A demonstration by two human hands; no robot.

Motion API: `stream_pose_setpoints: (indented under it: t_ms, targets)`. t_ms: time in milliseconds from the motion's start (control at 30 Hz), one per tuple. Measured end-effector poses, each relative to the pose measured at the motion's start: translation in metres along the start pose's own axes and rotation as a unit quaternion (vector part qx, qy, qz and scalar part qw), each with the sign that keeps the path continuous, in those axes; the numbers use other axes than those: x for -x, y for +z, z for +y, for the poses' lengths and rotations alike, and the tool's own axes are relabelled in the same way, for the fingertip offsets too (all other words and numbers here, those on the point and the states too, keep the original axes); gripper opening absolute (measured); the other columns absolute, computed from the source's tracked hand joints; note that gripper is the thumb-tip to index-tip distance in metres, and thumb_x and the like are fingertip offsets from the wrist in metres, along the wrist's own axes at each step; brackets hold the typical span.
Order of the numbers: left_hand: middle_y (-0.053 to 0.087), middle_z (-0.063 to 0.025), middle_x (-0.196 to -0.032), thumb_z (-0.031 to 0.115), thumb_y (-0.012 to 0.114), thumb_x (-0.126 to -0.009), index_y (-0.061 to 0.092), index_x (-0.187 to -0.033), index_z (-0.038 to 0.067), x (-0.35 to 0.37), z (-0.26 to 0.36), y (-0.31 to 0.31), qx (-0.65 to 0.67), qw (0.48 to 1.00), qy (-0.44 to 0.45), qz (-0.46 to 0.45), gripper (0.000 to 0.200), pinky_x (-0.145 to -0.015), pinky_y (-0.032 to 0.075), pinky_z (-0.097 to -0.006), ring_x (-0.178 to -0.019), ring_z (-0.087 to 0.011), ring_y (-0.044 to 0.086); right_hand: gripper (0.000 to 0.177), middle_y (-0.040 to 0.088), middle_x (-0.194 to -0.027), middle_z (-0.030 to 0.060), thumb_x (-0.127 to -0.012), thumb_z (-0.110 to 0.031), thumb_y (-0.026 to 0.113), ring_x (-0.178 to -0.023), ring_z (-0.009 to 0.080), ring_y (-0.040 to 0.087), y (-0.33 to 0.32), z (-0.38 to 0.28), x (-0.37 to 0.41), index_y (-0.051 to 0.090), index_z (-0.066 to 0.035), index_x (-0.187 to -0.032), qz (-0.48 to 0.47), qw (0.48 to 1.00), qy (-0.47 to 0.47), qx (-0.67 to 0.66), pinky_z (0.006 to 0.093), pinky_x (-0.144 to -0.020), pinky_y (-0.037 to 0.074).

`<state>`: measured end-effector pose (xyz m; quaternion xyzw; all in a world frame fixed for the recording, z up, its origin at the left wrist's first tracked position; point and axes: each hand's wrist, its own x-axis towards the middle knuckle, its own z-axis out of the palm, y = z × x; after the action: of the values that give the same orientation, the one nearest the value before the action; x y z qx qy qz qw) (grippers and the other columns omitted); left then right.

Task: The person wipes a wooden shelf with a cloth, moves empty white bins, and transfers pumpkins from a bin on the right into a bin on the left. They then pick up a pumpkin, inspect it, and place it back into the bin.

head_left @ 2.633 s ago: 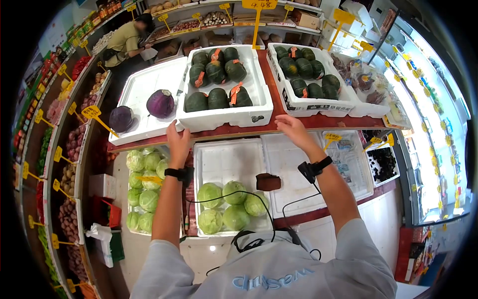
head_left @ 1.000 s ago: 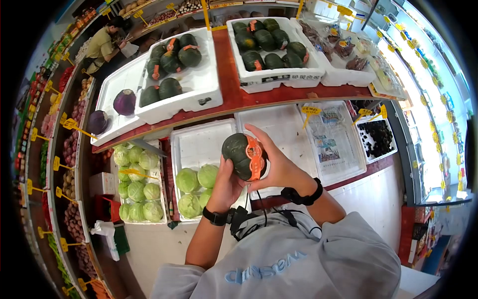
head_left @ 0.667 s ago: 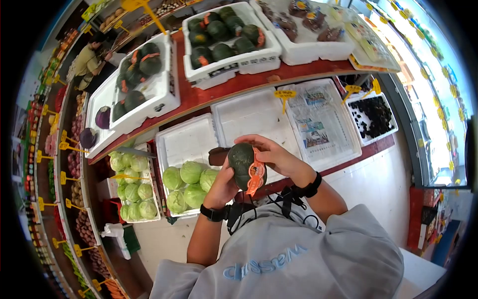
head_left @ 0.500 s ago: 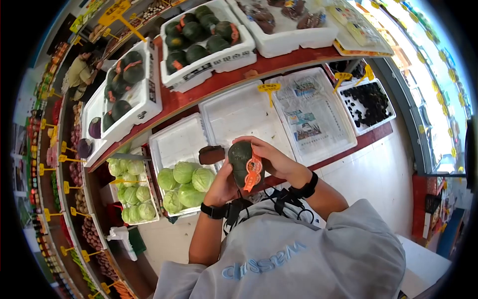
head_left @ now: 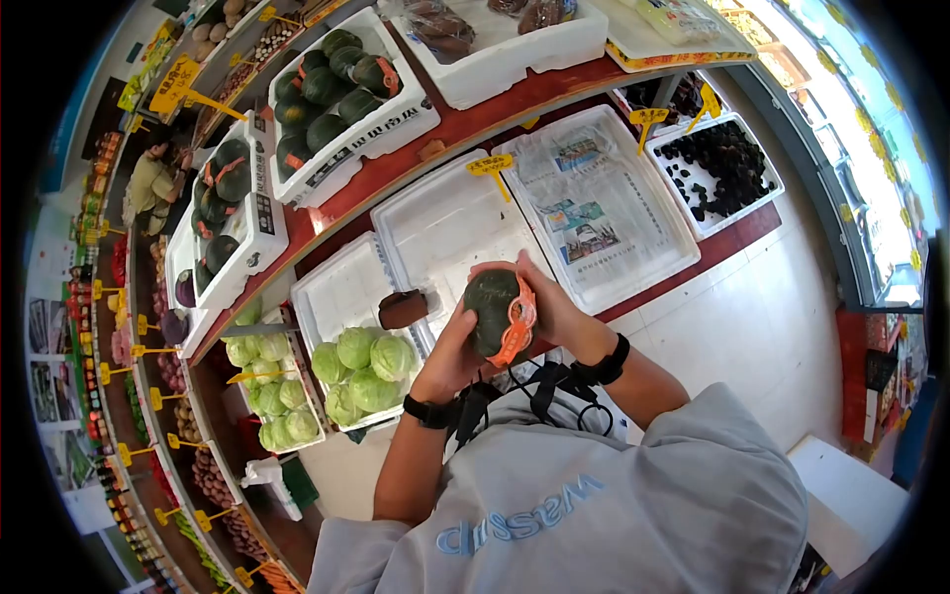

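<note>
In the head view, a dark green pumpkin (head_left: 490, 309) with an orange paper band (head_left: 519, 322) is held in front of my chest. My left hand (head_left: 450, 353) is wrapped round its left side, with the thumb on the rind. From the right, my right hand (head_left: 554, 309) grips the same pumpkin, its fingers passing behind the far side, partly hidden. Just left of the pumpkin, a brown block-like object (head_left: 403, 309) lies at the edge of a white foam tray. Below it in that tray are several pale green cabbages (head_left: 370, 368).
More banded pumpkins (head_left: 327, 87) fill foam boxes on the red upper shelf (head_left: 465, 119). Beneath it stand a white tray (head_left: 450, 223), a plastic-covered tray (head_left: 594, 213) and a box of black pieces (head_left: 714, 170). Vegetable shelves run along the left, where another person (head_left: 151, 183) is.
The pumpkin has turned in my hands, and its orange band now faces more to the right. Both hands still grip it. The whole view has shifted, with the shelves lying further left.
</note>
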<state>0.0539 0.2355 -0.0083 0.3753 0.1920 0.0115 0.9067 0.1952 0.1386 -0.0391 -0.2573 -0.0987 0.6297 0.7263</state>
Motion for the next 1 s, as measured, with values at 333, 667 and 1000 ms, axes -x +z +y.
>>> stream_pose_setpoints:
  t_ms: [333,667,1000]
  targets:
    - [0.049,-0.0108,-0.132,0.046,0.035,-0.098,0.036,-0.137,0.006,-0.024,0.001,0.019,-0.035,0.999,-0.025,0.027,0.056,-0.099,0.043,-0.0393,-0.117,-0.0225,0.052,0.045,0.060,-0.112,0.0063,-0.100,-0.036,0.034,-0.104,0.0153,0.057,-0.004,-0.029,0.022,0.044,-0.008,-0.133,-0.005,0.999,-0.041,-0.003,0.0303,-0.093,0.045]
    - [0.065,0.0039,-0.094,0.054,0.047,-0.091,0.056,-0.114,0.019,-0.045,0.002,0.039,-0.003,0.990,-0.057,0.130,0.043,-0.049,0.044,-0.0212,-0.073,-0.0067,0.060,0.050,0.047,-0.133,0.0085,-0.099,-0.036,0.037,-0.118,0.0190,0.048,-0.035,-0.024,0.015,0.037,-0.005,-0.138,0.152,0.961,-0.214,0.082,0.0298,-0.098,0.038]
    - [0.061,0.0036,-0.092,0.050,0.047,-0.093,0.047,-0.117,0.020,-0.048,0.002,0.063,-0.099,0.968,0.003,0.233,0.039,-0.048,0.047,-0.0187,-0.071,-0.0050,0.060,0.060,0.036,-0.137,0.0086,-0.092,-0.012,0.050,-0.123,0.0153,0.039,-0.019,-0.012,0.030,0.021,-0.002,-0.144,0.067,0.958,-0.245,0.130,0.0281,-0.103,0.032]
